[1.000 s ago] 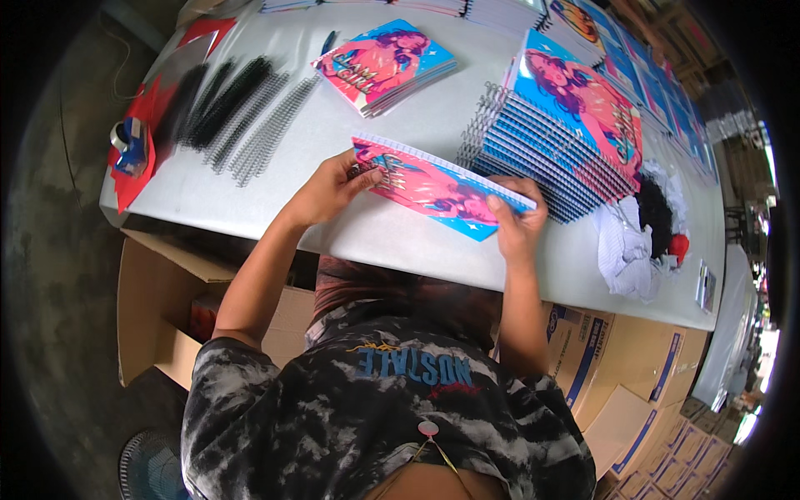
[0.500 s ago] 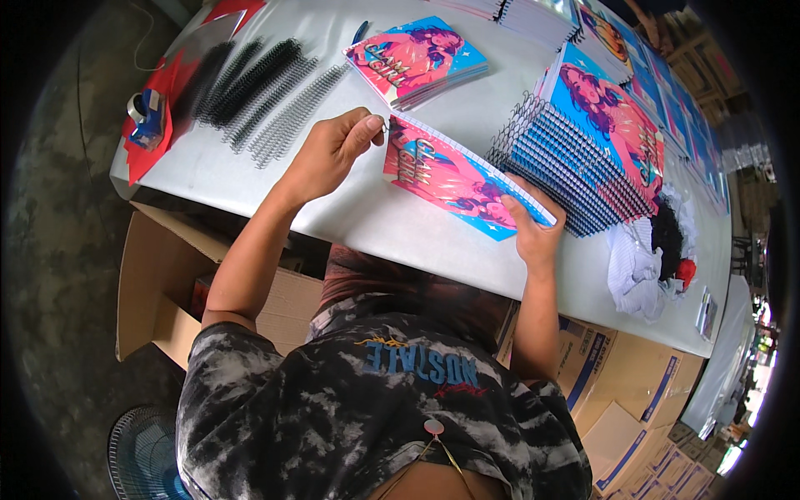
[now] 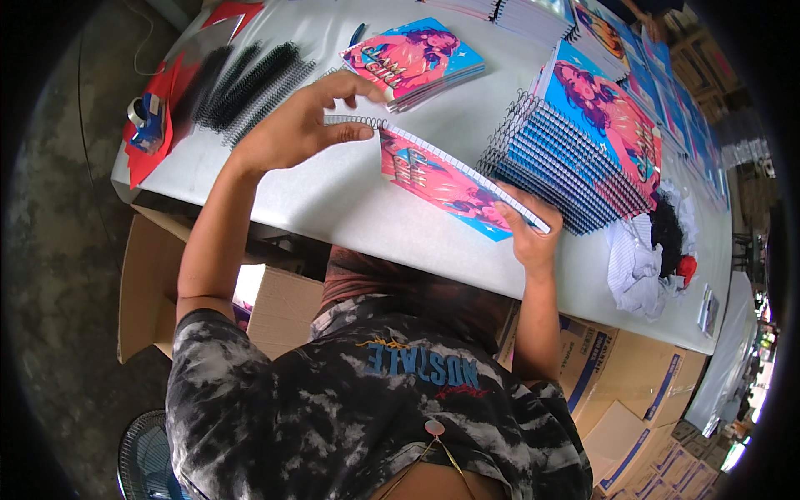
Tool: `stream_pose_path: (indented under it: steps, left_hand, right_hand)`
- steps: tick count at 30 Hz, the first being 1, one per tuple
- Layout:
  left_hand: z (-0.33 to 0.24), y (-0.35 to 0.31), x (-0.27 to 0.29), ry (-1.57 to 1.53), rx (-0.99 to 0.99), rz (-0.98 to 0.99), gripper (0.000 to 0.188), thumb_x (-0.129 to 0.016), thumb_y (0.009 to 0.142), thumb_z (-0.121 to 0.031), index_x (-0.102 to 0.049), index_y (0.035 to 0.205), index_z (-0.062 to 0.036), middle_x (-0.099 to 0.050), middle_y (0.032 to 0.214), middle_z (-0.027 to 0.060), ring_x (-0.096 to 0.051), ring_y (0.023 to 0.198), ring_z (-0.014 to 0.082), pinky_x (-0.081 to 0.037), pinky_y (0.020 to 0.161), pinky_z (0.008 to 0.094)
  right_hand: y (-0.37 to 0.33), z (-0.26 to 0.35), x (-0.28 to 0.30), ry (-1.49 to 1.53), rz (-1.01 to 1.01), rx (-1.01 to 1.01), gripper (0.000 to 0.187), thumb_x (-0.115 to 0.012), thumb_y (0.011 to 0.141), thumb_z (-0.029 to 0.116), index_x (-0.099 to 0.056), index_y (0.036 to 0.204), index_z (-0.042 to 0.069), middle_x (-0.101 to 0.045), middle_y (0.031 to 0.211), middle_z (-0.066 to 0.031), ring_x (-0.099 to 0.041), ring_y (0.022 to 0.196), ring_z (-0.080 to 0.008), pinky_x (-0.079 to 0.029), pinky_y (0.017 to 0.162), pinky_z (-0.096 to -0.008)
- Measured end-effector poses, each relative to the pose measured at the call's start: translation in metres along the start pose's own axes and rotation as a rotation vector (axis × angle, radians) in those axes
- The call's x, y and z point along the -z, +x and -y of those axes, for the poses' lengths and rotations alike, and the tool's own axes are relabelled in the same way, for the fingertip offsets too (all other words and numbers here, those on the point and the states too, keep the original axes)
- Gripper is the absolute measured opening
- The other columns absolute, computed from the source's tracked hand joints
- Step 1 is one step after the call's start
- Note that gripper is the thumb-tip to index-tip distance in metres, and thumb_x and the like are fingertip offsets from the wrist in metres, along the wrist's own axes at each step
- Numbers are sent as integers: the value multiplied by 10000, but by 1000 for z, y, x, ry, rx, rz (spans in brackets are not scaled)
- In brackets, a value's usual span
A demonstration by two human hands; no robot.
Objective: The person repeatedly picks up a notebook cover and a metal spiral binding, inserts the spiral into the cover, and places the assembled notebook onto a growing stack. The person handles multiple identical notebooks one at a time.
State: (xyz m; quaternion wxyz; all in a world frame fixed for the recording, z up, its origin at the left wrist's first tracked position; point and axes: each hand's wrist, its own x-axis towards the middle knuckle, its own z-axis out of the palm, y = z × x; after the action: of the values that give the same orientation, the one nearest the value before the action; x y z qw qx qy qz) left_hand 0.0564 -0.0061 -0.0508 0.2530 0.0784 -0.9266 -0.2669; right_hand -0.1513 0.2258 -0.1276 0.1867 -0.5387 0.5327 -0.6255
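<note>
A pink-and-blue notebook [image 3: 442, 182] is tilted over the table, its row of punched holes along the upper edge. My right hand [image 3: 533, 229] grips its right end, thumb on the cover. From its upper left corner a dark spiral binding coil [image 3: 357, 122] sticks out to the left. Around that coil my left hand [image 3: 304, 121] is open, thumb below and fingers raised above; the thumb lies close along the coil, and I cannot tell if they touch. Just beyond is a small stack of similar notebooks [image 3: 412, 58] without coils showing.
Loose black coils [image 3: 254, 87] lie at the left, near a tape roll [image 3: 146, 121] on red sheets [image 3: 150, 167]. Coil-bound notebooks [image 3: 575, 158] are piled at the right, beside crumpled cloth [image 3: 637, 258]. Cardboard boxes [image 3: 287, 304] stand below the table edge, with a fan [image 3: 150, 454] at lower left.
My left hand has opened from its pinch at the notebook's corner and shifted left, leaving the protruding coil visible. The notebook has tipped slightly in my right hand.
</note>
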Motion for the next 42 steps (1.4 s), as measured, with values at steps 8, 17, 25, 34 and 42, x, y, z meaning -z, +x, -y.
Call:
stream_pose_path:
  steps: [8,17,25,34,42]
  left_hand:
    - [-31,13,-1,500,-129,65,194,-630,799,-173,-631,939,-38,-624,939,99,-590,869,259,-438,799,372]
    - [-35,21,8,467,-103,201,173,-618,802,-176,-642,901,-36,-623,816,93,-580,756,274,-437,732,377]
    - [-26,25,18,242,131,440,202,-607,819,-198,-641,927,-31,-630,856,112,-595,766,282,-464,688,357]
    - [-19,23,20,-24,244,408,200,-555,879,-163,-576,993,0,-570,771,86,-534,700,156,-436,643,280]
    - [-1,13,2,-468,503,254,271,-383,971,-224,-483,1133,-31,-432,653,-21,-319,510,41,-286,461,187]
  right_hand:
    - [-3,6,-7,-5,-51,-33,203,-631,799,-17,-640,999,-48,-676,927,-119,-628,791,-126,-492,732,-240]
    - [-9,-1,-9,-5,-72,-68,219,-639,812,26,-641,1023,-33,-681,892,-104,-618,746,-103,-489,692,-226]
    - [-10,-1,-5,-5,-34,-74,210,-634,813,22,-643,1015,-38,-680,899,-101,-614,755,-101,-487,694,-225]
    - [-9,-2,-8,-16,-80,-62,206,-630,818,27,-640,1012,-42,-676,913,-116,-621,773,-118,-487,709,-236]
    - [-2,-3,1,-117,-43,17,218,-610,815,-8,-628,1029,-47,-670,960,-137,-636,829,-148,-490,755,-251]
